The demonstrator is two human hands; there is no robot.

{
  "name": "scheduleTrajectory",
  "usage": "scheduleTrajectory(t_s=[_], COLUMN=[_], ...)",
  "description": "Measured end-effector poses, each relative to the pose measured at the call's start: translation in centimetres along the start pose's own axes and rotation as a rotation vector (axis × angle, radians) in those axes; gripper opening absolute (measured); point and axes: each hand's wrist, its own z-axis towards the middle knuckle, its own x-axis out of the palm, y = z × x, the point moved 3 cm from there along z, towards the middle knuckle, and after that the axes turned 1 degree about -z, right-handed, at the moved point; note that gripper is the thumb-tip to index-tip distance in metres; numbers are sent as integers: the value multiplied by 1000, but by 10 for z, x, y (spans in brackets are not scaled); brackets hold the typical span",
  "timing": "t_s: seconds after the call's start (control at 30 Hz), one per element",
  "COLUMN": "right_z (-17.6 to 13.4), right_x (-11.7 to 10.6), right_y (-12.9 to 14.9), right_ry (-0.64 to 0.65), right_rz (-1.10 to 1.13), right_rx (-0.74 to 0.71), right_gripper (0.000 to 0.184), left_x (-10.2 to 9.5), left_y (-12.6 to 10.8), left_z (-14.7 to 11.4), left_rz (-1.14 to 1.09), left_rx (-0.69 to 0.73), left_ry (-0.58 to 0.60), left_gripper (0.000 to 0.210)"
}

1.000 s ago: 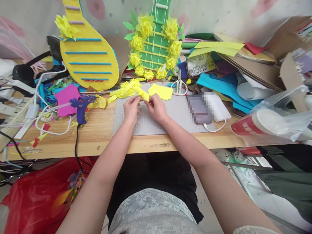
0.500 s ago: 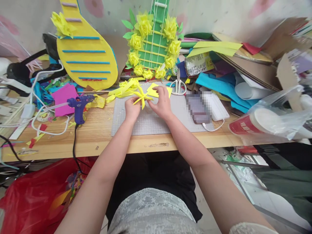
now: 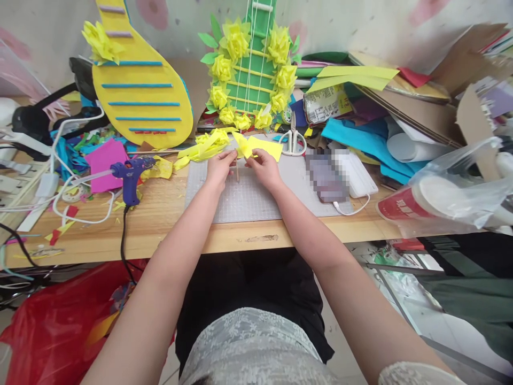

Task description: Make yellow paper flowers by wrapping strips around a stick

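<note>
Between my hands is a yellow paper flower [image 3: 242,145], its pointed petals turned upward, with a thin brown stick [image 3: 238,174] reaching down below it. My left hand [image 3: 218,170] is closed at the flower's left side, thumb and fingertips close to the stick. On the other side my right hand [image 3: 265,170] pinches the lower right of the petals with bent fingers. The exact grip of the fingertips is partly hidden. Behind the right hand lies flat yellow paper [image 3: 266,147]. Both hands are over a grey cutting mat [image 3: 256,206].
Yellow paper strips [image 3: 208,145] lie behind my left hand, scissors [image 3: 294,140] behind my right. A blue glue gun [image 3: 130,179] with its cord stands left. A phone [image 3: 326,179], power bank [image 3: 356,176] and bagged cup [image 3: 409,203] are right. Paper-decorated yellow [image 3: 144,115] and green [image 3: 252,75] instrument shapes lean behind.
The yellow flower has tipped from facing me to pointing up and away, and the stick now shows below it. My right hand has lowered and drawn its fingers in.
</note>
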Motion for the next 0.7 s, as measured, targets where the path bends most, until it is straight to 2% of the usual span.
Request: scheduleTrajectory(t_s=[0.1, 0.2, 0.33, 0.5, 0.7], right_z=[4, 4, 2, 0, -4], right_x=[0, -1, -2, -3, 0], right_y=[-7, -9, -6, 1, 11], right_ry=[13, 3, 23, 37, 23], right_rz=[189, 270, 290, 133, 36], right_rx=[119, 136, 107, 34, -55], right_gripper=[15, 19, 26, 52, 41], left_x=[3, 3, 6, 14, 15], left_y=[-1, 1, 5, 8, 7], left_z=[3, 3, -3, -12, -14], left_rz=[-103, -123, -62, -4, 42], left_rx=[-156, -170, -44, 95, 190], left_ry=[68, 51, -20, -66, -84], left_gripper=[8, 9, 6, 10, 5])
